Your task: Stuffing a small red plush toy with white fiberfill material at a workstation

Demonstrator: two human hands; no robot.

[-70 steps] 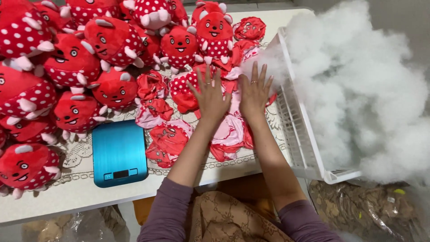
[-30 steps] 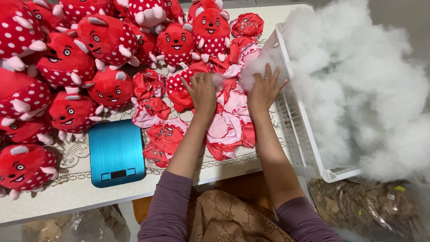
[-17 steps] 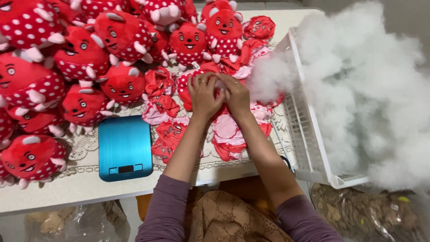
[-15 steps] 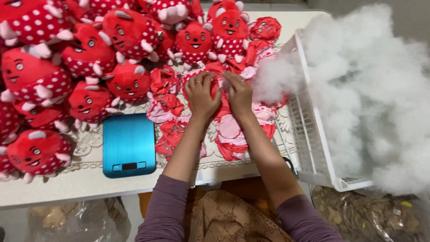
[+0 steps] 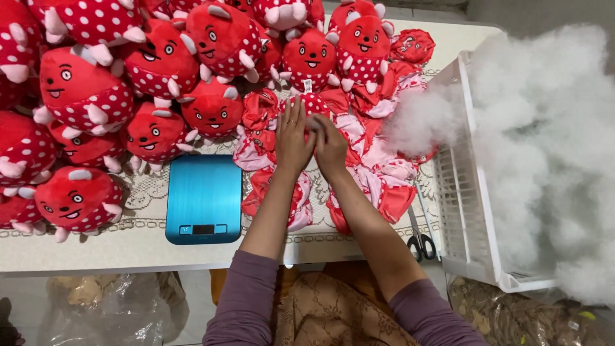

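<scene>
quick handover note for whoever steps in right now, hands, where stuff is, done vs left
Left hand and right hand: pressed together over one unstuffed skin atop the flat skins; what they grip is hidden.
Stuffing: heaped in the white crate at the right, a tuft spilling toward the skins.
Blue scale: bare, left of the arms.
Scissors: at the table edge by the crate.
Done: many stuffed toys piled at the left and back.
Left: the pile of flat skins is unfilled.
</scene>
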